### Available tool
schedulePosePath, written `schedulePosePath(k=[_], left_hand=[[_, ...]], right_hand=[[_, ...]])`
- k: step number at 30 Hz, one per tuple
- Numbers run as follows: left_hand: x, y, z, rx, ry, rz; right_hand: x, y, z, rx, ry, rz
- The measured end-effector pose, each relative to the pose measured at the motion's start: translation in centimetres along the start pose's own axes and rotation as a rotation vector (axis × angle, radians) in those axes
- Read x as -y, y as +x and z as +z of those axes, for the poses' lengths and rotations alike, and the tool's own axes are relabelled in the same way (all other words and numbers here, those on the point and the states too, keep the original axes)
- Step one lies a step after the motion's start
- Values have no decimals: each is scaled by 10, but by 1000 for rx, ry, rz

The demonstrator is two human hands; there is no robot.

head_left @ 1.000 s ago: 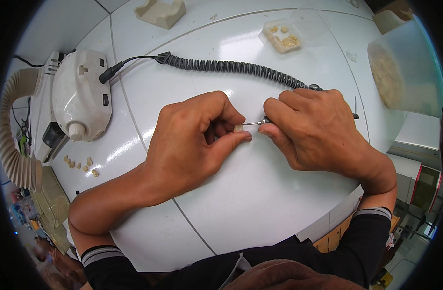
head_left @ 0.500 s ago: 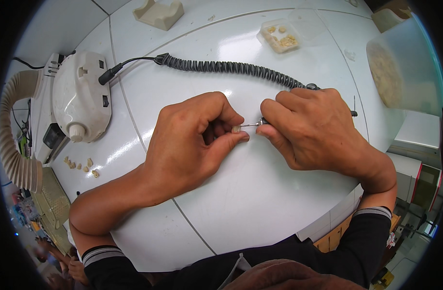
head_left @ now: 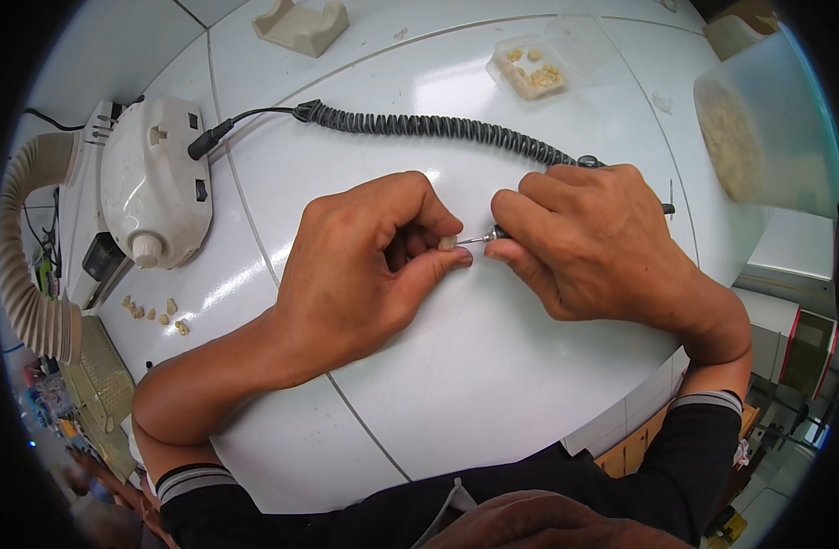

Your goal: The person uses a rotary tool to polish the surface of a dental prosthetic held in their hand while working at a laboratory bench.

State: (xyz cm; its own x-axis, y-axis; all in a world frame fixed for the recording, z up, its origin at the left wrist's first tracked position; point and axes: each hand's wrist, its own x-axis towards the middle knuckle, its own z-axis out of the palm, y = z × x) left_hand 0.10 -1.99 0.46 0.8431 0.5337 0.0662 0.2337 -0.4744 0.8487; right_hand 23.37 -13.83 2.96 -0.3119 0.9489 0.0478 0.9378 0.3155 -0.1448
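Handpiece [head_left: 494,234] sits gripped in my right hand [head_left: 589,247], just right of the small cream piece [head_left: 448,243] my left hand [head_left: 355,265] pinches.

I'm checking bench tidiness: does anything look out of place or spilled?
Perhaps: several small pale pieces lie loose on the table near the white machine, while similar ones sit in the clear container. Spilled or placed, I cannot tell.

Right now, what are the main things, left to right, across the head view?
Ribbed beige hose → rounded white plastic control box with a round knob → bare left hand → thin silver metal bit → bare right hand → translucent plastic tub with teal rim.
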Motion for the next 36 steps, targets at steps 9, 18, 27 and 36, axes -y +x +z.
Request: schedulePosePath(k=[9,18,27,36], left_hand=[[-1,0,0,0,1,-1],[0,0,0,-1,-14,-6],[1,0,0,-1,-24,-9],[2,-1,0,-3,-20,-14]], right_hand=[[1,-1,-2,8,-4,13],[1,-1,0,10,-7,35],[0,-2,2,-16,-3,13],[0,0,4,-23,-8,26]])
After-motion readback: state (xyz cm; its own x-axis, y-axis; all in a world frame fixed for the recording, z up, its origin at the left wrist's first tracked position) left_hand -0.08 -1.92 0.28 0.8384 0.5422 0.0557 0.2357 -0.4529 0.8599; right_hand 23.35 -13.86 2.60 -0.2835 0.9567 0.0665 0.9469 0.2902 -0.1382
